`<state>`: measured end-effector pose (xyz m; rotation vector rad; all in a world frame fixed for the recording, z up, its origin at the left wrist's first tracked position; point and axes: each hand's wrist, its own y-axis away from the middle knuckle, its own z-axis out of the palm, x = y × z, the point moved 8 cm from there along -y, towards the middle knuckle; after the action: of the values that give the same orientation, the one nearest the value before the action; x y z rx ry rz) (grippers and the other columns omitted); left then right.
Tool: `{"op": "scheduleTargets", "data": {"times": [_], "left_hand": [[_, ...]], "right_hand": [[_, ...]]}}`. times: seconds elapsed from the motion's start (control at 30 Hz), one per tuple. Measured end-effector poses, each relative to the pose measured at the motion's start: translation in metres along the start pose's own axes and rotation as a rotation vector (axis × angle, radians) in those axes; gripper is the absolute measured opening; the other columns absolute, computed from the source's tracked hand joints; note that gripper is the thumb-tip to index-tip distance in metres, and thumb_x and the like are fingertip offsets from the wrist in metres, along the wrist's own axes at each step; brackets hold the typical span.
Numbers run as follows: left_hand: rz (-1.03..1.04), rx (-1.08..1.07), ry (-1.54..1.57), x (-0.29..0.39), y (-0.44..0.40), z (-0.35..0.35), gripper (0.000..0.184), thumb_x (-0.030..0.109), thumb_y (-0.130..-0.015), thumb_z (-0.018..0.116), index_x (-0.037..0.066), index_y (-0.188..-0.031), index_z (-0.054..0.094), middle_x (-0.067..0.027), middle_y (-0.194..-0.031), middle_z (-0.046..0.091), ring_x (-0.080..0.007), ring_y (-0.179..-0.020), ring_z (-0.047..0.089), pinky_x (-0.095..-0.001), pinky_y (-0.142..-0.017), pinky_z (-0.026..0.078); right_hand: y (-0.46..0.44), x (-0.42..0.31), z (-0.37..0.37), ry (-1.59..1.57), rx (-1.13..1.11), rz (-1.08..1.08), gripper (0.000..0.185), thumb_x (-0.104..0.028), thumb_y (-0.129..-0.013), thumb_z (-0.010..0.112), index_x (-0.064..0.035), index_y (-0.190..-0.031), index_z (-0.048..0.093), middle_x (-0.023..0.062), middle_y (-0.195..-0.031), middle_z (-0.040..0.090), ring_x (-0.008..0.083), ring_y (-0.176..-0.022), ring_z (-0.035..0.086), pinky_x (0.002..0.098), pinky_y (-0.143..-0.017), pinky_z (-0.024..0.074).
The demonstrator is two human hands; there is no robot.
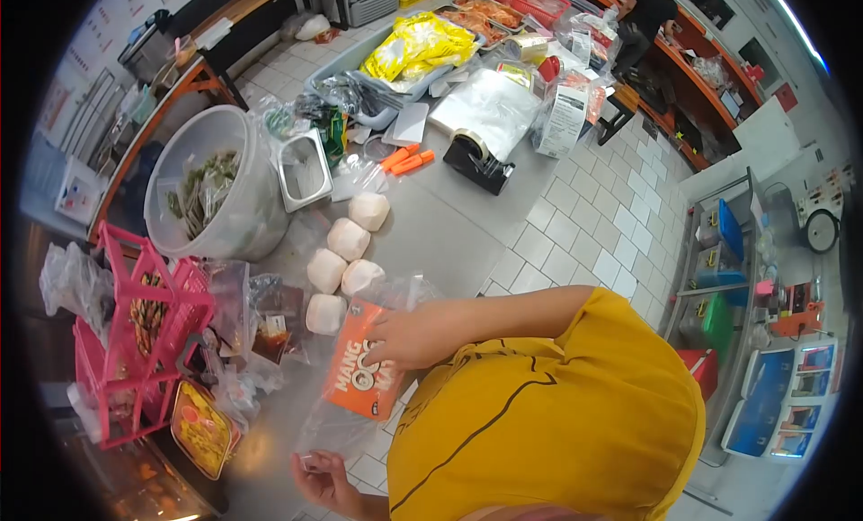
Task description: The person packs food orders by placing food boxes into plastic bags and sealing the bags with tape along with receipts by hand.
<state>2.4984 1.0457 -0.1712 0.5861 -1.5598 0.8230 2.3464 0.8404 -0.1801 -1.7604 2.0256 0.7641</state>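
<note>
An orange box (351,377) with white lettering lies tilted at the table's near edge, with clear plastic (319,431) around and below it. Across its upper right part, my right hand (404,338) grips it with bent fingers. Lower down, my left hand (328,482) is closed in a pinch on the edge of the clear plastic bag; the exact grip is small and partly hidden. Several round whitish pieces (349,239) stand in a cluster just beyond the box on the metal table (431,242).
A large translucent tub (261,206), a metal pan (306,193), orange markers (413,162) and a black tape dispenser (478,163) sit farther back. Pink baskets (126,386) and a tray of yellow food (200,427) are at left. A person (643,22) stands in the back.
</note>
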Motion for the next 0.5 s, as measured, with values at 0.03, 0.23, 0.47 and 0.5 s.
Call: {"op": "scheduleTargets", "data": {"times": [0.03,0.23,0.47,0.5], "left_hand": [[0.0,0.0,0.002,0.008,-0.002,0.009,0.064,-0.01,-0.069,0.06,-0.001,-0.13,0.04,-0.0027,-0.081,0.05,-0.0107,-0.073,0.05,-0.0212,-0.066,0.043],[0.092,-0.298,0.048,0.024,-0.008,0.072,0.076,-0.01,-0.067,0.06,0.003,-0.135,0.028,-0.0043,-0.083,0.051,-0.0133,-0.069,0.048,-0.0236,-0.059,0.044],[0.18,-0.17,0.253,0.062,-0.028,0.177,0.091,-0.017,-0.061,0.061,0.01,-0.136,0.018,-0.0115,-0.081,0.053,-0.0156,-0.062,0.051,-0.0277,-0.051,0.045],[0.14,-0.163,0.292,0.059,-0.031,0.191,0.091,-0.017,-0.061,0.061,0.011,-0.136,0.018,-0.0108,-0.08,0.052,-0.0153,-0.062,0.051,-0.0274,-0.051,0.044]], "right_hand": [[0.01,0.008,-0.021,-0.132,0.004,0.101,0.04,-0.024,-0.078,0.061,-0.0151,-0.116,0.054,0.0141,-0.119,0.051,0.0314,-0.114,0.047,0.0437,-0.081,0.0461],[0.053,0.075,-0.012,0.181,-0.268,0.258,0.012,-0.013,-0.069,0.063,-0.0026,-0.073,0.065,0.0155,-0.07,0.063,0.0338,-0.071,0.062,0.042,-0.061,0.0494],[0.103,0.116,-0.107,0.036,-0.273,0.158,0.02,-0.011,-0.071,0.06,-0.0017,-0.088,0.064,0.017,-0.081,0.064,0.0328,-0.078,0.062,0.0383,-0.066,0.0493],[0.11,0.122,-0.121,-0.036,-0.296,0.137,0.022,-0.012,-0.074,0.06,-0.0007,-0.093,0.062,0.0174,-0.079,0.064,0.0332,-0.077,0.062,0.0391,-0.068,0.049]]}}
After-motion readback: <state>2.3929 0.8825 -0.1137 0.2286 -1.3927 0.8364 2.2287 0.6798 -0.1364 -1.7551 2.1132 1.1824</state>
